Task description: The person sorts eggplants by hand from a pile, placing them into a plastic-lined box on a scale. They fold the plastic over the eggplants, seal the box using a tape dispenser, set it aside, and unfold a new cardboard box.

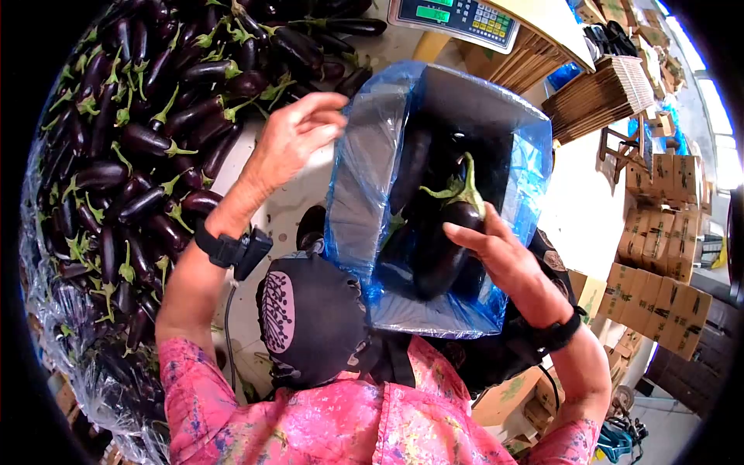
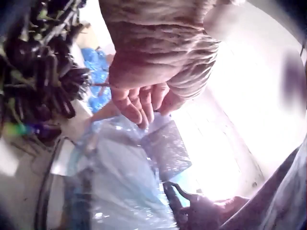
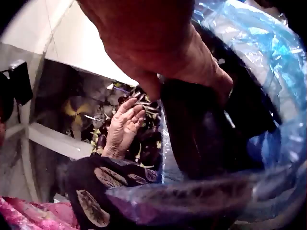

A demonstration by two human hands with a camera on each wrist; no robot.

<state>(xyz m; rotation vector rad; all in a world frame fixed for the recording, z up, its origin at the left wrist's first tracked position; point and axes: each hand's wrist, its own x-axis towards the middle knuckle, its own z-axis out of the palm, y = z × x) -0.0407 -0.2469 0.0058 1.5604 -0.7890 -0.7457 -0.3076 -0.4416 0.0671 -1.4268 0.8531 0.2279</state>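
Observation:
A large dark eggplant with a green stem lies in a box lined with blue plastic film. My right hand grips it near the stem end, thumb across its top; the right wrist view also shows that eggplant under the hand. Other eggplants lie deeper in the box, partly in shadow. Beyond the box's left rim, my left hand hovers with loosely bent fingers and holds nothing. The left wrist view shows these fingers hanging just above the film.
A big heap of eggplants fills the left side. At the top stands a digital scale with a lit display. Flattened cardboard leans at the right, with stacked cartons beyond. A person in a dark patterned cap works over the box.

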